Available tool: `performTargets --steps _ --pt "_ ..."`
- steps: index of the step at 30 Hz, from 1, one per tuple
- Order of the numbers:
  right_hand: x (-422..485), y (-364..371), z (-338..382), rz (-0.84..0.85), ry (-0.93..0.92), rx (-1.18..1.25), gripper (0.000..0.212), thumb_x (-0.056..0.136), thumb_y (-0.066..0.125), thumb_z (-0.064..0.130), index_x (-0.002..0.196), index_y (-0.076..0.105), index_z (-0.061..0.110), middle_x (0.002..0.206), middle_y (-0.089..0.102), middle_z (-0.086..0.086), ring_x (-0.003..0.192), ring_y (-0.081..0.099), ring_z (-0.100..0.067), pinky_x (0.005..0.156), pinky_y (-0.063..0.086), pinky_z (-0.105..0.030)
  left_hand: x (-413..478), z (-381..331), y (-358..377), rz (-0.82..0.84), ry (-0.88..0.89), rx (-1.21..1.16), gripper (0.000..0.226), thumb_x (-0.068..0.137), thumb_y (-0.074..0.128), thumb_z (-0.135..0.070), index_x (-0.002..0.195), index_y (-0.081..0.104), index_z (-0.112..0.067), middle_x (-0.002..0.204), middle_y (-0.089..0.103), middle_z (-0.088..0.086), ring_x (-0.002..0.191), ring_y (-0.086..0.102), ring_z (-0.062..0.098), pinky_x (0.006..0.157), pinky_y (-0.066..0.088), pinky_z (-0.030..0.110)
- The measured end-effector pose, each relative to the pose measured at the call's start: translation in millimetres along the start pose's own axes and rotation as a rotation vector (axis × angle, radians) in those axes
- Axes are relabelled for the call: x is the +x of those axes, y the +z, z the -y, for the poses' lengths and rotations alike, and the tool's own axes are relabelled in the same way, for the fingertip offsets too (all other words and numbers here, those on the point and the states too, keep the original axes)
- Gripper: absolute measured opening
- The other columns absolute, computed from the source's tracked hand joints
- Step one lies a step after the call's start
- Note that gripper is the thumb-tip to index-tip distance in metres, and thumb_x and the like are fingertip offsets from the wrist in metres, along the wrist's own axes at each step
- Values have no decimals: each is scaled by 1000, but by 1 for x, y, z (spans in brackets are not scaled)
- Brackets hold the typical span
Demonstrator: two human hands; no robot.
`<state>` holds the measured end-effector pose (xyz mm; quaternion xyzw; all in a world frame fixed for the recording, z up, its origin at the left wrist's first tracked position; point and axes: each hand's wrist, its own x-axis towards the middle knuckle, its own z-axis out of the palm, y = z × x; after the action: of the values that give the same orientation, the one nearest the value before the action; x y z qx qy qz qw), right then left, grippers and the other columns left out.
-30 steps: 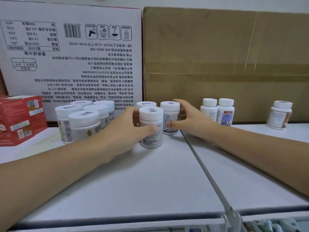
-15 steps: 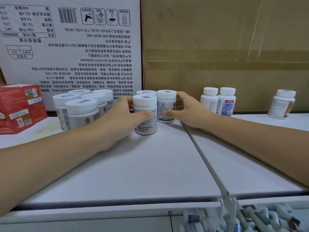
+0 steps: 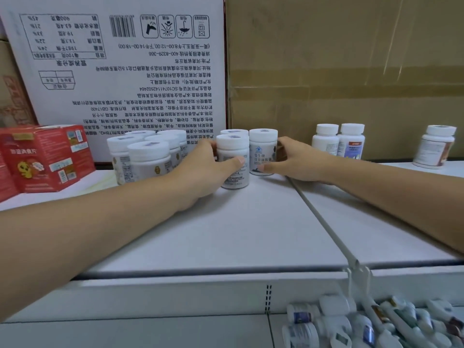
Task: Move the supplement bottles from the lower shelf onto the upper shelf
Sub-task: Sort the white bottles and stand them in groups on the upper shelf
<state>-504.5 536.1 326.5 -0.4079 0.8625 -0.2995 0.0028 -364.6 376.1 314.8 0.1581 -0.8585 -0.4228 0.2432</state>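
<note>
On the upper shelf [image 3: 226,234] my left hand [image 3: 206,169] grips a white supplement bottle [image 3: 232,156] standing upright near the back. My right hand [image 3: 293,159] holds a second white bottle [image 3: 262,151] right beside it, thumb in front and fingers behind. A third bottle [image 3: 233,132] stands just behind these two, mostly hidden. Several more white bottles [image 3: 148,154] stand grouped to the left. On the lower shelf at the bottom right lie several bottles [image 3: 351,322].
A red carton [image 3: 42,156] sits at the far left. A white printed box [image 3: 125,71] and a brown cardboard box [image 3: 346,71] stand against the back. Two small bottles [image 3: 339,143] and a single one [image 3: 437,146] stand right of the shelf divider [image 3: 326,222].
Both hands stay on the same two bottles. The view has tilted down, so the lower shelf with its bottles shows more at the bottom right.
</note>
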Motion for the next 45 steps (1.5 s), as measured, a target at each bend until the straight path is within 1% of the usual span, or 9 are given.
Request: performTargets --steps 2,4,6,9,15,20,28,39,45 --pt "-5 -6 5 46 61 -117 51 82 71 46 121 51 18 110 63 7 103 60 -16 91 48 -28 -5 -3 -2 14 -40 64 46 75 72 -55 110 65 -25 103 70 -8 95 62 11 84 48 30" --pt "-16 -18 11 138 72 -293 49 86 66 48 115 54 10 104 62 2 97 59 -21 86 48 -33 -14 -7 -7 41 -97 134 31 78 74 -48 97 69 -24 91 68 -5 85 58 16 69 40 29" --pt "-36 -32 18 202 40 -410 41 93 57 44 106 55 6 97 60 -3 92 57 -25 78 46 -34 -27 -14 -14 84 -146 219 47 65 74 -56 100 69 -25 89 65 -3 85 56 19 72 40 29" --pt "-77 -53 22 203 -17 -451 41 96 53 42 131 53 20 121 61 2 112 58 -20 98 46 -37 -55 -32 -22 144 -193 372 44 67 67 -59 85 61 -19 81 56 2 75 51 21 65 38 27" --pt "-165 -83 -1 171 -105 -410 34 93 55 44 127 55 39 126 57 12 112 56 -8 99 44 -26 -120 -75 -14 270 -74 628 37 93 57 -40 124 62 -19 131 58 0 120 53 20 107 40 37" --pt "-246 -105 -21 150 -137 -448 35 92 54 47 125 57 38 125 59 14 111 57 -5 95 48 -30 -176 -99 7 271 79 821 45 95 50 -48 137 46 -32 146 45 -5 129 45 17 97 35 29" --pt "-346 -123 -56 169 -129 -556 37 90 55 48 126 54 40 123 58 12 107 55 -5 94 49 -32 -261 -109 55 252 403 749 37 88 56 -43 123 53 -34 121 50 -11 114 49 11 92 40 30" --pt "-360 -26 -167 337 14 -551 39 94 50 46 132 51 37 127 53 8 101 54 -13 84 45 -30 -244 3 163 549 255 771 47 94 55 -40 138 46 -26 142 46 -3 132 41 17 108 34 30" --pt "-313 50 -224 370 21 -473 39 89 56 41 128 53 39 121 54 9 106 55 -15 81 40 -29 -190 83 227 645 359 837 51 93 52 -44 140 43 -26 138 47 -3 126 44 19 104 38 40"
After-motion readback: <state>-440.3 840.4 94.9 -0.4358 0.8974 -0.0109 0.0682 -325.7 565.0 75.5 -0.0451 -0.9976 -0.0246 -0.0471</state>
